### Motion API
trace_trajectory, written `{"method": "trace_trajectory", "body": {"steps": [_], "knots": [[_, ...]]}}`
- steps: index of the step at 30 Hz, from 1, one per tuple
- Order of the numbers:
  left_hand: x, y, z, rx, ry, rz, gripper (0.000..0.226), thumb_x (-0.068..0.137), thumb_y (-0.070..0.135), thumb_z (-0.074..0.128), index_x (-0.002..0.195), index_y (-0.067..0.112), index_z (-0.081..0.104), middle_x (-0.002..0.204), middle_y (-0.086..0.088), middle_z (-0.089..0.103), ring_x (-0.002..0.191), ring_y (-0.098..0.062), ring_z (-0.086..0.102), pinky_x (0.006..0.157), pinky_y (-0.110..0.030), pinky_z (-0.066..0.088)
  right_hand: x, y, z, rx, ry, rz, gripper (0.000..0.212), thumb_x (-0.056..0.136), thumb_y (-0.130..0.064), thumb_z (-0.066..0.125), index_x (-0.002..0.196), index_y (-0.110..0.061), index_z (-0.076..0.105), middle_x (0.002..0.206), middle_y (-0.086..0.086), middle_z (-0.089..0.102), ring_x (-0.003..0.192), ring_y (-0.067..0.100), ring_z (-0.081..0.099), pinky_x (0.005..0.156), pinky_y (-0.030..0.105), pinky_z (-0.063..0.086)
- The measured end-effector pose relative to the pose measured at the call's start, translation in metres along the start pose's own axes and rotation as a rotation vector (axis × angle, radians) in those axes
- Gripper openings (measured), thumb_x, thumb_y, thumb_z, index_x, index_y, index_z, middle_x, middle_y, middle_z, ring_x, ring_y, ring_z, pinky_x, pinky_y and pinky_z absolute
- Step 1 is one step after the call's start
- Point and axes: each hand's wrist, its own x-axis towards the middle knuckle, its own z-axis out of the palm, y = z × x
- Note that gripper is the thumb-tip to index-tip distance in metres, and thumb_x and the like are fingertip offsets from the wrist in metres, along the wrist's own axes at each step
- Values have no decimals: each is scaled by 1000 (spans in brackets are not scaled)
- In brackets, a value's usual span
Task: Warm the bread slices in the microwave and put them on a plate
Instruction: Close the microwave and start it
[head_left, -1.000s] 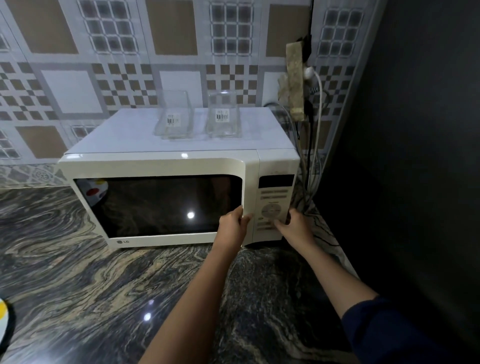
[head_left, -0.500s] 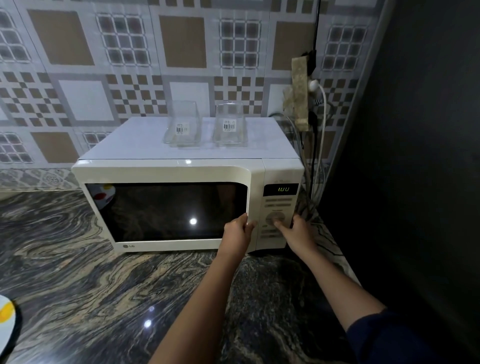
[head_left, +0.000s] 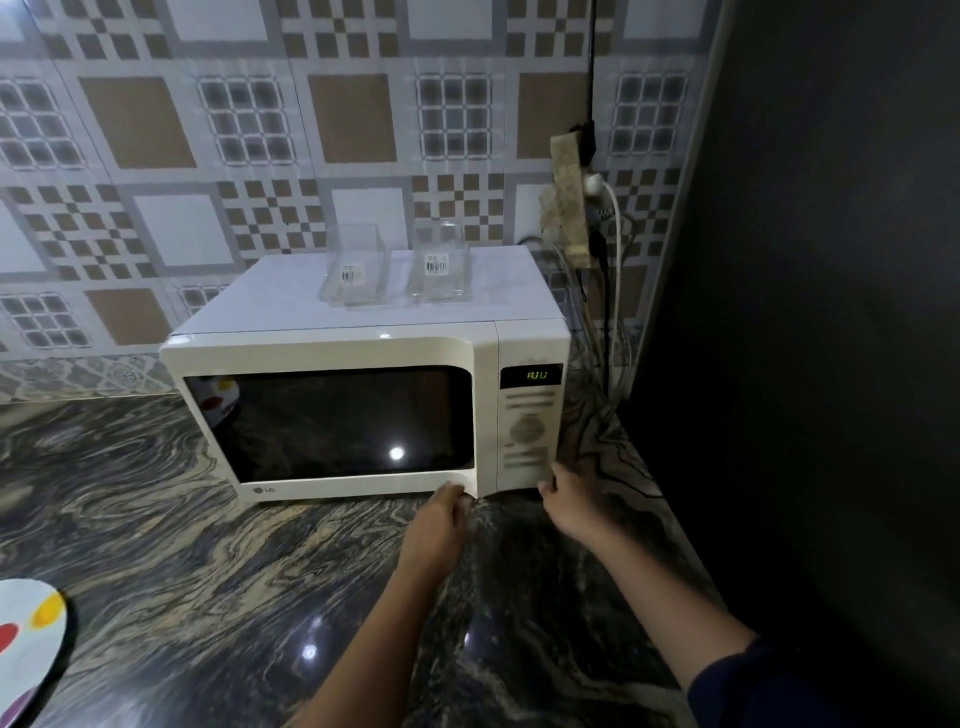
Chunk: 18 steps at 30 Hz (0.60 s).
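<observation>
A white microwave (head_left: 363, 353) stands on the dark marble counter (head_left: 208, 571) with its door closed and green digits lit on its display (head_left: 531, 375). My left hand (head_left: 439, 525) hovers at the door's lower right corner, fingers loosely curled, holding nothing. My right hand (head_left: 571, 504) sits just below the control panel (head_left: 527, 431), empty too. A white plate with coloured spots (head_left: 26, 639) lies at the counter's near left edge. No bread is visible; the dark door window hides the inside.
Two clear plastic containers (head_left: 356, 273) (head_left: 439, 267) rest on top of the microwave. A wall socket with plugs and cables (head_left: 587, 208) hangs right of it. A dark wall (head_left: 805, 312) closes off the right side. Patterned tiles back the counter.
Both hands have dropped from the door edge and the panel buttons to below the microwave's front. The display, dark one second ago, shows green digits. The view has pulled back.
</observation>
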Motion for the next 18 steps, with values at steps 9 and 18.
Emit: {"method": "trace_trajectory", "body": {"steps": [9, 18], "knots": [[-59, -29, 54, 261, -82, -34, 54, 101, 31, 21, 149, 11, 8, 159, -6, 2, 147, -17, -3, 118, -32, -4, -46, 66, 53, -364, -179, -264, 55, 102, -30, 21, 148, -8, 3, 158, 5, -4, 145, 16, -6, 115, 26, -5], [-64, -35, 71, 338, 24, 2, 54, 100, 33, 14, 149, 14, 4, 159, -1, -1, 146, -12, -6, 117, -29, -7, -49, 85, 69, -581, 27, -403, 54, 101, -33, 18, 148, -9, 11, 158, 5, 6, 146, 16, 2, 118, 31, 0]]}}
